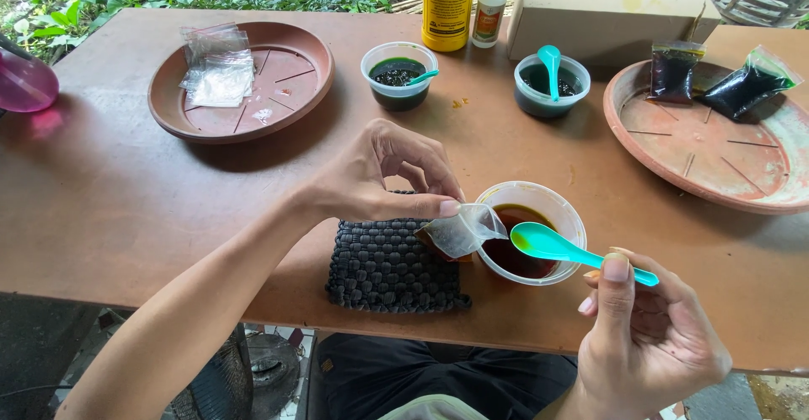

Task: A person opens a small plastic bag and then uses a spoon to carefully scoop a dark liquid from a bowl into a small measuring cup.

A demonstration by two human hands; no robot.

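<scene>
My left hand (379, 180) pinches a small clear plastic bag (462, 231) by its top edge, holding it open over the rim of a clear cup of dark brown liquid (556, 209). My right hand (645, 327) holds a turquoise spoon (556, 246) by its handle, the bowl of the spoon just above the cup beside the bag's mouth. A dark woven mat (392, 264) lies under my left hand, left of the cup.
A brown saucer (291, 91) at the left holds clear bags (219, 70). Two cups of dark liquid (399, 74) (549, 91) stand behind, each with a turquoise spoon. The right saucer (716, 159) holds two filled dark bags (674, 70). A yellow bottle (448, 3), small bottle (491, 3), box (607, 16), pink vessel (25, 83).
</scene>
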